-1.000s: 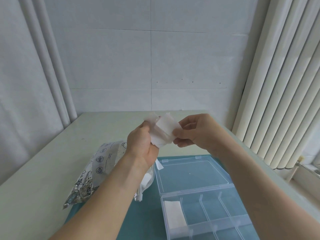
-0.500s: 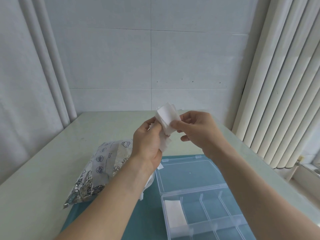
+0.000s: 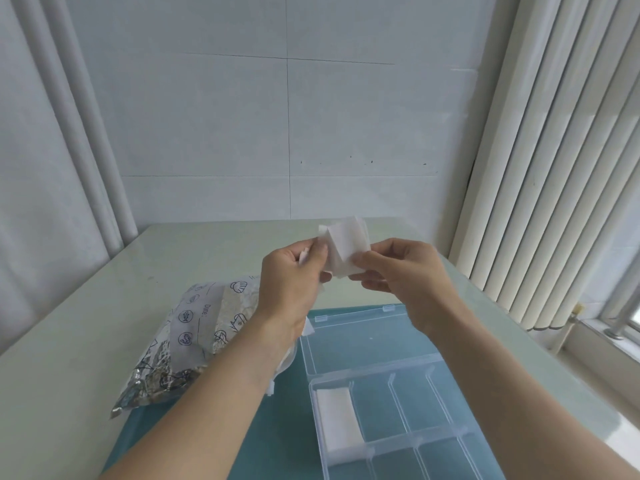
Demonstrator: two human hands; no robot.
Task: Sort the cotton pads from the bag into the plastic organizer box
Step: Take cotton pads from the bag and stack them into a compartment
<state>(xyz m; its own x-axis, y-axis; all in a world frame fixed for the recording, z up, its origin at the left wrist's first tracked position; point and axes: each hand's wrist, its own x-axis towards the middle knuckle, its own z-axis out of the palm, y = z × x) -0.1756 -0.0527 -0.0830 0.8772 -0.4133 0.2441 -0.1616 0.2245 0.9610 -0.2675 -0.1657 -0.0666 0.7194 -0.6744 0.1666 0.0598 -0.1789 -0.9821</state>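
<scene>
Pinching cotton pads (image 3: pixel 344 249) — left hand (image 3: pixel 291 282), right hand (image 3: pixel 403 275)

The single head-worn camera looked forward and down, close over the table (image 3: pixel 86 341), facing the wall (image 3: pixel 242 133).

Plain room: tiled wall (image 3: pixel 221 133), vertical blinds (image 3: pixel 554 168)

Teal mat (image 3: pixel 287 427) on pale table (image 3: pixel 69 341), vertical blinds (image 3: pixel 554 168) right
</scene>
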